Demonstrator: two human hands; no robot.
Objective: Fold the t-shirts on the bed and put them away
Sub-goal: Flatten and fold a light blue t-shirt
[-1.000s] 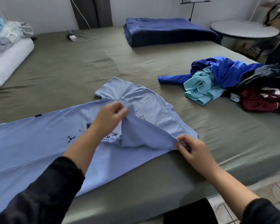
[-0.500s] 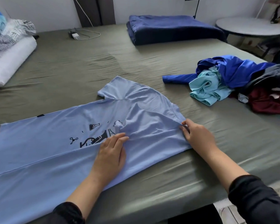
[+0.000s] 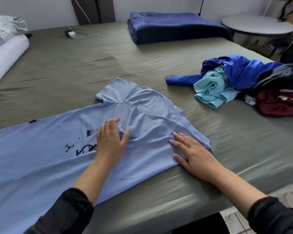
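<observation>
A light blue t-shirt [image 3: 41, 157] with a dark lab-flask print lies flat across the near edge of the bed [image 3: 74, 68], its near side folded over along its length. My left hand [image 3: 111, 142] rests flat on the shirt's chest, beside the folded-in sleeve. At the shirt's right end, my right hand [image 3: 191, 152] presses flat on the folded shoulder with straight fingers. A heap of unfolded clothes [image 3: 240, 81] in royal blue, turquoise, dark grey and maroon lies on the bed's right side.
A folded navy blanket [image 3: 176, 26] lies at the far side of the bed. White pillows [image 3: 5, 53] sit at the far left. A charger and cable [image 3: 74, 32] lie near the wall. A round table [image 3: 257, 27] stands beyond the bed's right corner.
The sleeve that both hands held up a second ago now lies folded onto the shirt. Both hands have let go and moved to press flat on the fabric.
</observation>
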